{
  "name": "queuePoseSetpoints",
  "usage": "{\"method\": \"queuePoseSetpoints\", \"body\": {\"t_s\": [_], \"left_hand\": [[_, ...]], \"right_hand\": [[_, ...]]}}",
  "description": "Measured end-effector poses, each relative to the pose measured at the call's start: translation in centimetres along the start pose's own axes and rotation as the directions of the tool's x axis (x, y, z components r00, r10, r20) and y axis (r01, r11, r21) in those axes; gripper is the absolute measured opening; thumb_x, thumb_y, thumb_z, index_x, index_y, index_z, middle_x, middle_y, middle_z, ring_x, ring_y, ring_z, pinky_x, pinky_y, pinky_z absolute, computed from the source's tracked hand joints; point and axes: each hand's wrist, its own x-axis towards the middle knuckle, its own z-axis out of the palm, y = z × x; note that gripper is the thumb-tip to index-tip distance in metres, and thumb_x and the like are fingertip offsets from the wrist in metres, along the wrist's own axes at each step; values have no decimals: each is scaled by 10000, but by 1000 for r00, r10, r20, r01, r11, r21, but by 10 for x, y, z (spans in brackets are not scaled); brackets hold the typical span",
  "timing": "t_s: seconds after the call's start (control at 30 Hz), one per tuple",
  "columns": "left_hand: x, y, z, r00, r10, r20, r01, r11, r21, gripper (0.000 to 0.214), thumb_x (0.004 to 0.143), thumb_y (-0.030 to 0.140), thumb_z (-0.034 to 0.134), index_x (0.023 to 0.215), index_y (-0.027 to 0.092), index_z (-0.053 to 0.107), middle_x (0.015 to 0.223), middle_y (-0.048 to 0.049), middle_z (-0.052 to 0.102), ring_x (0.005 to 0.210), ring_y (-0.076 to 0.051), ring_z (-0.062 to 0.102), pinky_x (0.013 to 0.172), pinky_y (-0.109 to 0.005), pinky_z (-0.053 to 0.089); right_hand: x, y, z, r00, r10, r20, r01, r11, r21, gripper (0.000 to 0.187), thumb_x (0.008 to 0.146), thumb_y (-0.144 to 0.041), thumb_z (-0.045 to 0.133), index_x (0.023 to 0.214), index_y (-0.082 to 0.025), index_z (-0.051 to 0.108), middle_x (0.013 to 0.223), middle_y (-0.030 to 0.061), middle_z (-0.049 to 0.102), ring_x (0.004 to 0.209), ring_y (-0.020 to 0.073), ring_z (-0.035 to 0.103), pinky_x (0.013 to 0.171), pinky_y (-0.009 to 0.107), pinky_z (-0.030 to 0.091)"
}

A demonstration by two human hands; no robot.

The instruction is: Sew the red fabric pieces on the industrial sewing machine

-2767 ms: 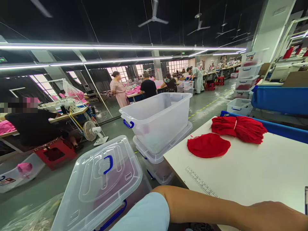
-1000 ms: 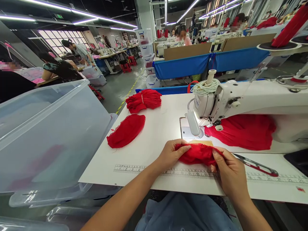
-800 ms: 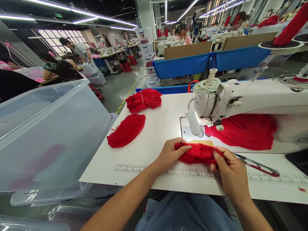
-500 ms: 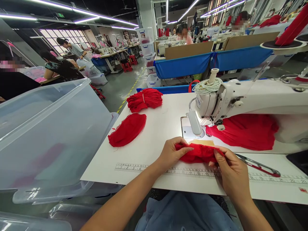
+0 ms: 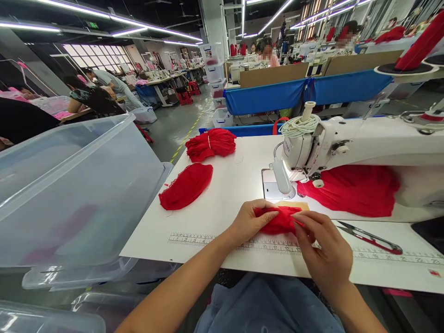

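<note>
A small piece of red fabric is stretched between my two hands, just in front of the sewing machine. My left hand pinches its left end between thumb and fingers. At its right end, my right hand is closed on the edge with thumb and fingertips. More red cloth lies under the machine arm. To the right of my right hand rest thread snips. A yellowish patch shows on the table behind the held fabric.
A tied bundle of red fabric and a loose red cup-shaped piece lie on the table's left side. A ruler scale runs along the front. Clear plastic bins stand at left. Other people work at machines beyond.
My right hand has moved left along the fabric, and the held piece is bunched shorter. The left hand keeps its pinch. A person in the left background has bent lower.
</note>
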Motion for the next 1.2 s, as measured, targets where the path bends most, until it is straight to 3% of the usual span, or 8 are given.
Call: {"method": "queuePoseSetpoints", "body": {"t_s": [0.2,0.47,0.6,0.73,0.83,0.9,1.03,1.2], "left_hand": [[-1,3,0,1000,0,17,-1,998,69,232,785,378,675,802,149,708,752,-25,636,723,-143,542,697,-261,431],[-1,1,-3,1000,6,28,-10,987,159,189,803,312,625,704,151,631,677,5,560,657,-122,469,624,-244,379],[-1,-1,-3,999,51,13,-53,975,216,128,806,287,623,812,162,650,787,-22,612,749,-154,539,712,-274,431],[-9,9,5,953,303,-25,-252,833,492,318,748,267,719,1055,211,655,1035,-68,599,973,-219,554,876,-361,441],[-15,23,12,913,407,8,-313,689,654,96,838,219,634,912,216,695,981,-56,640,943,-216,555,859,-373,417],[-17,32,12,924,381,18,-302,703,644,126,884,207,583,840,208,702,888,-36,675,876,-199,566,823,-358,412],[-15,41,0,987,132,-94,-80,902,425,135,870,220,603,803,194,716,826,-22,702,832,-179,611,785,-313,443],[-11,44,-9,992,-11,-127,46,960,276,152,840,248,621,770,186,742,817,-28,715,832,-171,627,776,-276,445]], "right_hand": [[15,6,11,978,-144,149,166,974,-153,196,915,-109,556,1067,-192,647,963,72,691,854,213,622,704,319,494],[19,1,9,983,170,71,-175,982,68,111,932,-181,534,833,-215,571,757,-7,616,602,127,539,548,252,426],[18,1,5,982,186,31,-188,980,72,116,932,-190,534,825,-216,570,752,-6,608,577,121,519,527,256,412],[17,-2,6,999,36,31,-38,996,80,91,920,-135,546,892,-213,585,808,25,630,658,146,575,529,268,434],[18,-7,2,998,-42,38,38,995,95,127,910,-92,556,947,-209,591,852,43,639,724,156,605,547,264,459],[17,-4,-8,998,-24,53,20,998,62,125,922,-121,555,995,-213,598,891,52,646,730,157,609,551,267,467],[3,35,-49,987,160,35,-150,969,-195,145,951,-337,525,955,-232,625,934,91,659,824,231,624,622,345,493],[-41,104,-94,887,368,279,-203,853,-482,362,857,-591,492,818,-258,627,870,104,691,743,305,644,596,446,457]]}}
